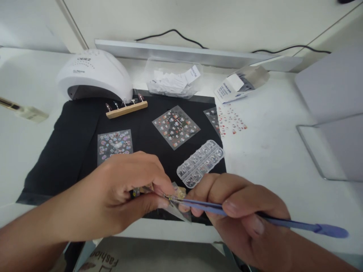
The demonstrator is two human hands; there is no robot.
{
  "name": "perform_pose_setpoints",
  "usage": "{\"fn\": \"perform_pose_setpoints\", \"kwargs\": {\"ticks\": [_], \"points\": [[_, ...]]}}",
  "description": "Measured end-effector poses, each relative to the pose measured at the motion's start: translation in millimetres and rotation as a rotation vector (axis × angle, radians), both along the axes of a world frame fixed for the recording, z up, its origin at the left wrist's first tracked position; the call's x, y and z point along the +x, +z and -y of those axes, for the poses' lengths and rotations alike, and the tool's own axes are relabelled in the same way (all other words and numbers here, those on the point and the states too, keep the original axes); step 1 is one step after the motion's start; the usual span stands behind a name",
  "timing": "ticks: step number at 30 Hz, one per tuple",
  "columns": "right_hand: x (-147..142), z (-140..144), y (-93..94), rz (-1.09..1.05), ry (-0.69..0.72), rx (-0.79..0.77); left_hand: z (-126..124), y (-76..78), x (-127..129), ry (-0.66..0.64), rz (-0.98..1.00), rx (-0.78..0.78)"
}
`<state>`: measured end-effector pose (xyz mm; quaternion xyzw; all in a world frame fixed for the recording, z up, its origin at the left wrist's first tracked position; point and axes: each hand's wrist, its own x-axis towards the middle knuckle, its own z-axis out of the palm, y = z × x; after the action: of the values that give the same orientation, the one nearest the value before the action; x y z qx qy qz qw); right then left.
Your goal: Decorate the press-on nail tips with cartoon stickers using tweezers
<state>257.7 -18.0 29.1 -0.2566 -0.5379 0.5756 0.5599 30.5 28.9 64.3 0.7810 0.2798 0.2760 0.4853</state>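
Note:
My left hand (pixel 130 192) is closed, its thumb and forefinger pinching a clear sticker sheet (pixel 181 212) with small yellow and dark designs. Most of that sheet hides behind the fingers. Between the thumb and fingers of my right hand (pixel 246 204) lies a pair of blue-purple tweezers (pixel 300 225), pointing left. The tweezer tips meet the sheet's edge beside my left thumb; whether they grip a sticker is too small to tell. Just beyond my right hand sits a clear compartment case (pixel 200 163) of tiny nail gems.
Two sticker sheets (pixel 176 127) (pixel 115 144) lie on a black mat (pixel 76 139). Behind them stand a wooden holder (pixel 127 110) with nail tips, a white nail lamp (pixel 96 73), a clear bin (pixel 172 79) of packets and an alcohol pad box (pixel 239 85). A brush (pixel 24 110) lies left.

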Motion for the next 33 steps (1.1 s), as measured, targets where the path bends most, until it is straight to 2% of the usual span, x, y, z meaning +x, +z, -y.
{"fn": "perform_pose_setpoints", "kwargs": {"ticks": [19,33], "points": [[3.4,0.9,0.4,0.014,0.018,-0.004,0.6,-0.6,-1.3,0.006,-0.028,-0.015],[2.5,-0.1,-0.4,0.026,-0.061,0.057,0.0,1.3,-0.8,0.016,-0.037,-0.050]]}}
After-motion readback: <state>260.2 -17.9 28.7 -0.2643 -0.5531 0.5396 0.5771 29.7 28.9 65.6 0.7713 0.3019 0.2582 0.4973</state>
